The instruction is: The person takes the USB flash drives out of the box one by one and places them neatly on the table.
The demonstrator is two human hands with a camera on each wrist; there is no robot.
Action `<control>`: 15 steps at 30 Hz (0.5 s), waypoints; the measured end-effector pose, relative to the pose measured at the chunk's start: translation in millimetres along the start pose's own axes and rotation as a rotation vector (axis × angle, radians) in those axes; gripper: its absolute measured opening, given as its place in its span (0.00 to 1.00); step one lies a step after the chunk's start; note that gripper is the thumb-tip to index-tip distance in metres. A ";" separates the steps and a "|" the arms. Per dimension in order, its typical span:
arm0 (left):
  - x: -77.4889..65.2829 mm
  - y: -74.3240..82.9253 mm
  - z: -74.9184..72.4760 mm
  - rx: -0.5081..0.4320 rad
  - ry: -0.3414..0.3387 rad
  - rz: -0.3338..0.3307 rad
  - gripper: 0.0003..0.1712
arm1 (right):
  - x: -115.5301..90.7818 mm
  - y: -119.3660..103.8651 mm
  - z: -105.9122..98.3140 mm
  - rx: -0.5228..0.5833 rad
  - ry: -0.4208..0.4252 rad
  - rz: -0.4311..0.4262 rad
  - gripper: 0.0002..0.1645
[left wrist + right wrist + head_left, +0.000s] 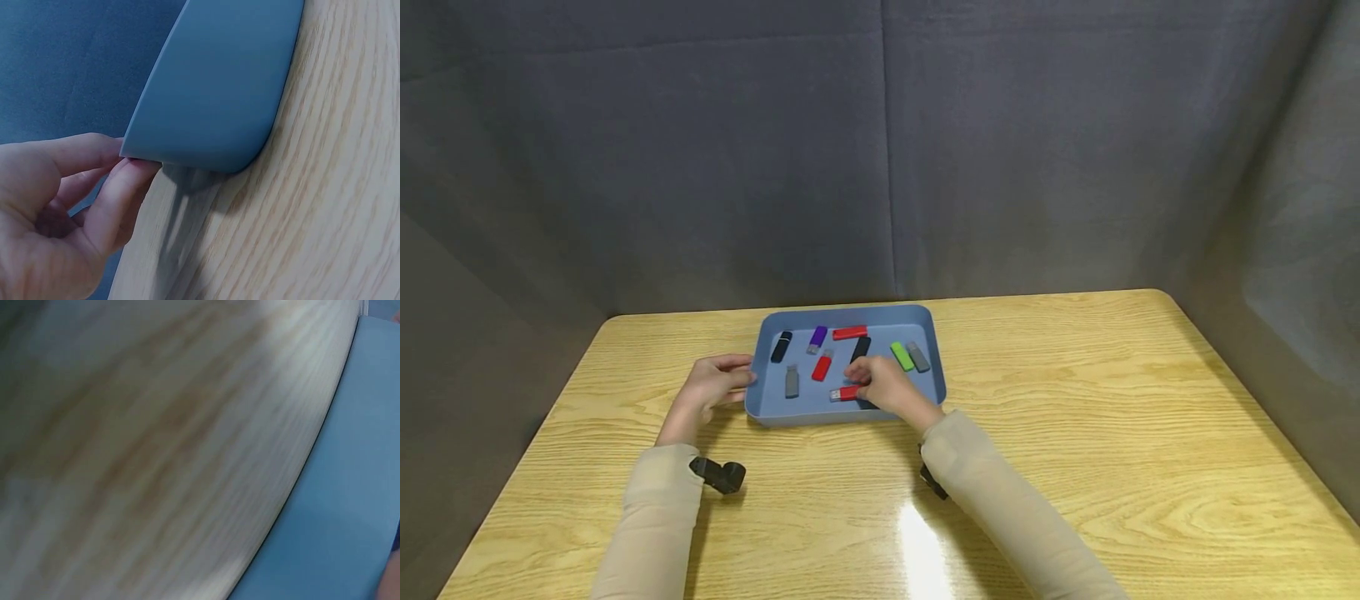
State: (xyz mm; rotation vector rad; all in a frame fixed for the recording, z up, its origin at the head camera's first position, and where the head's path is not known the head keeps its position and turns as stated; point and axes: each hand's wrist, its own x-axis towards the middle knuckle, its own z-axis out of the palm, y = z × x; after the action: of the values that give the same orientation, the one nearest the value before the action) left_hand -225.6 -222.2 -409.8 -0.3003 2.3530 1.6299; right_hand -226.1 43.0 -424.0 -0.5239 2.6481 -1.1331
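A shallow blue-grey tray (820,419) rests on the table with several USB sticks lying in it. My left hand (713,385) is at its left side; the left wrist view shows thumb and finger pinching the rim at a corner. Over the right half of the tray, my right hand (883,385) holds a red USB stick (847,392) by its right end, metal plug pointing left. Fingers cover part of that stick. Just beyond them lies a black USB stick (861,347). The right wrist view shows the tray's outer wall (325,506) and only a sliver of hand.
Also in the tray are a green stick (902,356), grey sticks (792,382), a purple stick (817,339), another black one (782,347) and other red ones (850,332). The wooden table (1112,433) extends around it, with dark grey curtains (737,167) behind and beside.
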 end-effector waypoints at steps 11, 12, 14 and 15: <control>1.2 -1.4 -1.2 0.015 -0.036 -0.007 0.29 | 0.8 -0.1 -0.2 -0.035 0.018 0.064 0.13; 1.3 -1.6 -1.4 0.018 -0.038 -0.006 0.29 | 1.1 0.0 -0.4 -0.041 0.017 0.064 0.13; 1.6 -1.8 -1.7 0.015 -0.039 -0.009 0.29 | 1.3 -0.4 -0.8 -0.051 0.014 0.063 0.12; 1.6 -1.7 -1.8 0.013 -0.037 -0.010 0.29 | 1.5 -0.4 -1.0 -0.056 0.013 0.062 0.12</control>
State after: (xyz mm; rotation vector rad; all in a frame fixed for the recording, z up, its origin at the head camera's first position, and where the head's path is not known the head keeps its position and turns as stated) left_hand -226.7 -224.5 -411.3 -0.2764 2.3299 1.6011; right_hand -227.7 42.9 -423.1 -0.4425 2.6945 -1.0506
